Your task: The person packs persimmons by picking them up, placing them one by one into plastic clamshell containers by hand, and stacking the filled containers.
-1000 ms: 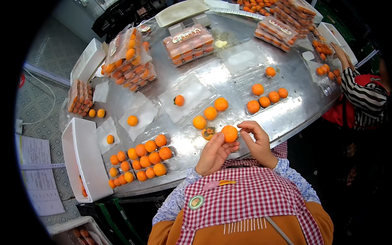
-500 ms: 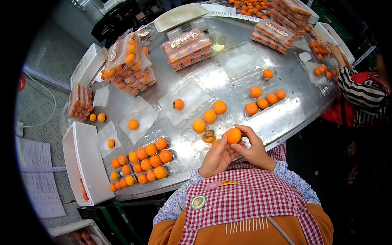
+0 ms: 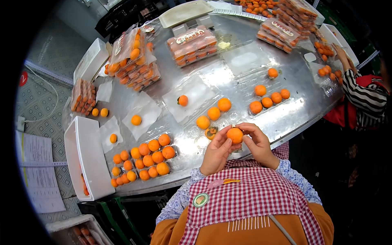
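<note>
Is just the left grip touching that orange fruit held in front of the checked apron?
No, the left grip and the right grip both have fingers on the orange fruit.

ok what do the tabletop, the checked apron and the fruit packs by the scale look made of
Tabletop: glossy metal, probably stainless steel, from bright grey reflections. Checked apron: matte cloth, fibre unclear, draping softly. Fruit packs: apparently glossy plastic; contents show through clear sides.

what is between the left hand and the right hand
A single orange persimmon is between the left hand and the right hand, as the head view shows.
</note>
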`<state>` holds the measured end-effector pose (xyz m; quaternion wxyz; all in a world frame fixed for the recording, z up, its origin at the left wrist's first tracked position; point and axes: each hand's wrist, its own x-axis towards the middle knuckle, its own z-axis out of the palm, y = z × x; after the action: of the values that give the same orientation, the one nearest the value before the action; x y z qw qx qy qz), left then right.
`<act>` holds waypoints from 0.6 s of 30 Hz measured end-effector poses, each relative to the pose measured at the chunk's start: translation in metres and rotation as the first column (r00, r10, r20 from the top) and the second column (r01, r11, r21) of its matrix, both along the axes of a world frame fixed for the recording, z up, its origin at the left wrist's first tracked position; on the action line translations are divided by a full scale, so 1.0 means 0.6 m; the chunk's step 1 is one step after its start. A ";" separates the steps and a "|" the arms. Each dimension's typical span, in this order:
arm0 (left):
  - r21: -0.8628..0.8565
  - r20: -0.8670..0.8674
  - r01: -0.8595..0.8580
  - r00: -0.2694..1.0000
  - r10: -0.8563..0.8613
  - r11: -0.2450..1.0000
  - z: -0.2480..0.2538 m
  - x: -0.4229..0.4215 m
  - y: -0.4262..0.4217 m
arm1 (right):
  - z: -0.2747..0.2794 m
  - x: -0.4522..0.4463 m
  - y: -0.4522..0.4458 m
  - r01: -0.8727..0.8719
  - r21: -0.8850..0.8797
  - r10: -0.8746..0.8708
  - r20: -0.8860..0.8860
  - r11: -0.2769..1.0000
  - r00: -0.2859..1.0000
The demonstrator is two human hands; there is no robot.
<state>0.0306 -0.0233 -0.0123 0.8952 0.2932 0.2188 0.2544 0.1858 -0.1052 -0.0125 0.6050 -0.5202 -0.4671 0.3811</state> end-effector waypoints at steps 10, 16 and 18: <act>0.175 -0.135 -0.096 0.983 0.121 0.980 -0.016 -0.013 -0.005 | 0.014 -0.011 0.006 -0.083 -0.195 0.079 -0.033 0.977 0.996; 0.143 -0.097 -0.121 0.986 0.135 0.982 -0.027 -0.017 -0.007 | 0.004 -0.014 0.009 -0.100 -0.196 0.107 0.028 0.975 0.994; 0.055 -0.099 -0.110 0.988 0.115 0.992 -0.043 -0.024 -0.002 | -0.001 -0.020 0.008 -0.059 -0.246 0.088 0.108 0.967 0.990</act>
<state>0.0164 -0.0244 -0.0381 0.8597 0.3151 0.2739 0.2944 0.1739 -0.1004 -0.0129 0.4938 -0.5940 -0.4709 0.4261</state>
